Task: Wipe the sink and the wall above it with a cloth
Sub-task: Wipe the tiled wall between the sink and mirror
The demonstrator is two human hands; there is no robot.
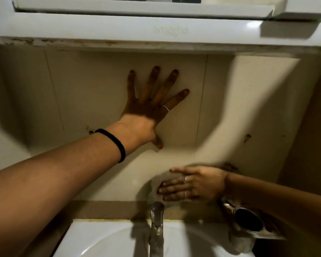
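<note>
Cloth hard to make out: a blurred pale patch under the right hand [191, 184], low on the wall [93, 86], just above the tap [157, 217]; whether it is cloth, cannot tell. Sink [104, 240] cut off by the bottom edge. Metal cup [248, 225] at the sink's right rim, partly behind the right forearm. Bare tile between the hands and to the left. Left hand [146, 108] pressed flat on the wall below the cabinet [82, 30], fingers spread wide. Right hand's fingers straight, together, pointing left.

A white cabinet [156, 28] hangs above, its lower edge stained. A brown ledge [107, 210] runs below, with a metal cup [246, 225] on it. Light comes from the right.
</note>
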